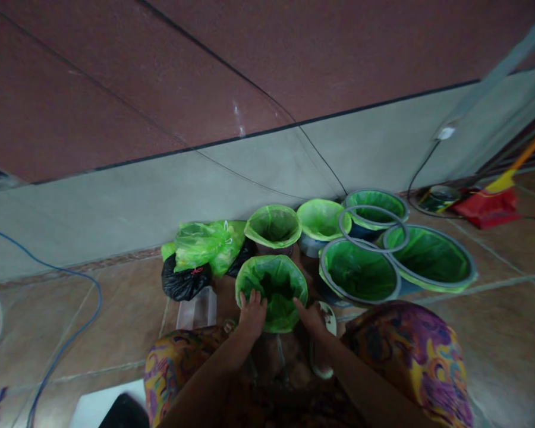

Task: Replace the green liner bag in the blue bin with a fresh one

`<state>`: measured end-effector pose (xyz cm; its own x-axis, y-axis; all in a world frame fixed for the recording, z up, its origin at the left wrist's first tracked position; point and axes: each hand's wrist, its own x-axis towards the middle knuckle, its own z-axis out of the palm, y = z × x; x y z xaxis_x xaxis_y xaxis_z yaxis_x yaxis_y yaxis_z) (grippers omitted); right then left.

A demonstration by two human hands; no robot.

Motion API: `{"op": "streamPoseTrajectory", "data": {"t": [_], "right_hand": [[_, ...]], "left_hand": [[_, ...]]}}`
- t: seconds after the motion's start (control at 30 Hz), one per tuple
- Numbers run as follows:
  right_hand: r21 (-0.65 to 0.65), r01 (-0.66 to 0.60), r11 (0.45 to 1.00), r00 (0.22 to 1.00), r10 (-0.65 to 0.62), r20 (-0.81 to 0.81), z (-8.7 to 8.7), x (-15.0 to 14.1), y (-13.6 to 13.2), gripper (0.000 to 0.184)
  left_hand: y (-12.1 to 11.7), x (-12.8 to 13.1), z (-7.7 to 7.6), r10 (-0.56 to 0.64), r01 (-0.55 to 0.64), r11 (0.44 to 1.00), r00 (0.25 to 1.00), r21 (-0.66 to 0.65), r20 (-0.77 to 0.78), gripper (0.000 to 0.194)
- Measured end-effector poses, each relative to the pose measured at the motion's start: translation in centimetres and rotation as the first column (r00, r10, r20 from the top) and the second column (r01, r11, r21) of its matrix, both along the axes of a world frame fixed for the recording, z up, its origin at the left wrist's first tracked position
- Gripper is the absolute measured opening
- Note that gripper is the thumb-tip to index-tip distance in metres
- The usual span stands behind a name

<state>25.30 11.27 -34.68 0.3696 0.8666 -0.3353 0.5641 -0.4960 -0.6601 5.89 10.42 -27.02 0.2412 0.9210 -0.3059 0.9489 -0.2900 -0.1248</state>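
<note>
Centrally, green-lined bin (280, 321), left grip (252, 314) and right grip (311, 317) at rim

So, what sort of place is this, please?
Probably a utility corner or patio of a home: green-lined bins, a tied black bag and a red dustpan are along the wall.

We list: liners (285, 318), bright green; tied sack (185, 280), black; clothing (428, 356), purple, orange and yellow swirls; dustpan (488, 207), red; wall (267, 160), maroon above, pale grey below; cable (96, 309), blue; floor tiles (116, 327), brown.
</note>
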Motion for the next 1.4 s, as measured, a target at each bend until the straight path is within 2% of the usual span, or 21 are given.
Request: {"op": "streamPoseTrajectory", "data": {"t": [0.13, 0.2, 0.3, 0.4, 0.6, 0.73, 0.83, 0.97, 1.07, 1.2, 1.3, 1.4], "right_hand": [[-0.017, 0.088, 0.996, 0.995, -0.087, 0.040, 0.0, 2.9, 1.7, 0.049], [0.002, 0.077, 0.997, 0.997, -0.077, 0.027, -0.2, 3.5, 2.3, 0.042], [0.049, 0.053, 0.997, 0.999, -0.052, -0.011, -0.9, 3.2, 2.6, 0.030], [0.098, 0.055, 0.994, 0.997, -0.050, -0.060, -1.6, 2.7, 2.6, 0.024], [0.193, 0.054, 0.980, 0.989, -0.027, -0.142, -1.8, 2.6, 3.0, 0.031], [0.241, -0.040, 0.970, 0.985, 0.079, -0.155, -1.0, 2.1, 2.9, 0.029], [0.251, -0.124, 0.960, 0.984, 0.150, -0.091, -0.3, 1.9, 2.3, 0.027], [0.141, -0.346, 0.927, 0.937, 0.335, 0.098, 0.3, 1.6, 1.5, 0.031], [0.126, -0.390, 0.912, 0.919, 0.377, 0.117, 0.6, 1.5, 1.6, 0.034], [0.186, -0.354, 0.917, 0.935, 0.341, 0.099, 1.0, 2.3, 2.7, 0.038], [0.266, -0.172, 0.948, 0.984, 0.176, 0.009, 1.3, 3.3, 4.2, 0.041], [0.265, 0.009, 0.964, 0.997, 0.013, -0.082, 1.1, 3.9, 5.5, 0.045]], "left_hand": [[-1.8, 4.4, 1.2, 0.146, -0.123, 0.986, 0.964, -0.115, 0.221, 0.048], [-2.5, 6.1, 1.1, 0.224, -0.185, 0.971, 0.927, -0.152, 0.301, 0.044], [-2.9, 7.2, 0.3, 0.300, -0.245, 0.949, 0.897, -0.200, 0.323, 0.039], [-2.6, 7.0, -0.6, 0.316, -0.246, 0.936, 0.901, -0.252, 0.296, 0.032], [-2.8, 5.8, -1.4, 0.277, -0.190, 0.926, 0.929, -0.327, 0.244, 0.036], [-3.2, 5.3, -1.9, 0.221, -0.129, 0.925, 0.948, -0.358, 0.228, 0.037], [-3.3, 5.3, -2.2, 0.191, -0.099, 0.925, 0.956, -0.367, 0.223, 0.036], [-2.9, 5.1, -2.3, 0.177, -0.092, 0.924, 0.963, -0.372, 0.201, 0.034], [-2.7, 4.8, -1.8, 0.177, -0.098, 0.927, 0.966, -0.363, 0.190, 0.033], [-2.7, 5.5, -0.5, 0.195, -0.134, 0.941, 0.965, -0.310, 0.176, 0.047], [-2.6, 7.3, 0.1, 0.226, -0.176, 0.961, 0.943, -0.212, 0.243, 0.060], [-2.0, 9.4, -0.2, 0.191, -0.149, 0.978, 0.914, -0.143, 0.357, 0.055]]}}
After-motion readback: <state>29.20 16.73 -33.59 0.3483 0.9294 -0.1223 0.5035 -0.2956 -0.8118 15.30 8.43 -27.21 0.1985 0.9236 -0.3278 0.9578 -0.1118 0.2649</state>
